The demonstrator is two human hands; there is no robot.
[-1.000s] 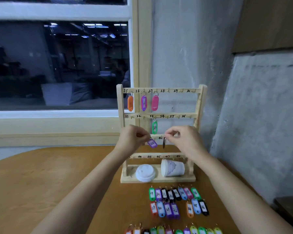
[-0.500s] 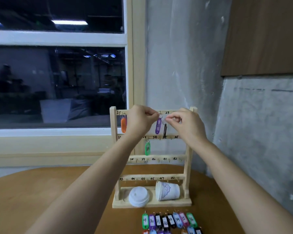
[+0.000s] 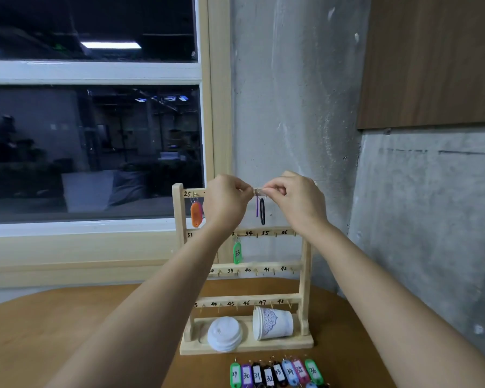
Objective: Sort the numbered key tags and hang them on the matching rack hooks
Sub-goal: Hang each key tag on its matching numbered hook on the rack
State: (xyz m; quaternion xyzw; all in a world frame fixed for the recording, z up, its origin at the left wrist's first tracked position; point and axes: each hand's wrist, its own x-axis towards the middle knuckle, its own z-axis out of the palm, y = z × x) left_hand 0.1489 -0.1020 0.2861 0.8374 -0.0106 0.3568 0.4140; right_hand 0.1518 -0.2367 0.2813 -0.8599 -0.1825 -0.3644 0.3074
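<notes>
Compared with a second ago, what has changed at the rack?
The left hand and right hand rose from the third rail to the top rail, carrying the purple tag and black tag they pinch. Nothing was let go. The orange tag, green tag, cup, lid and table tags stayed put.

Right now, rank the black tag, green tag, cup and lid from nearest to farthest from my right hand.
1. Black tag, hanging just left of the right hand.
2. Green tag, one rail lower, further left.
3. Cup, lying at the foot of the rack.
4. Lid, left of the cup.
</notes>
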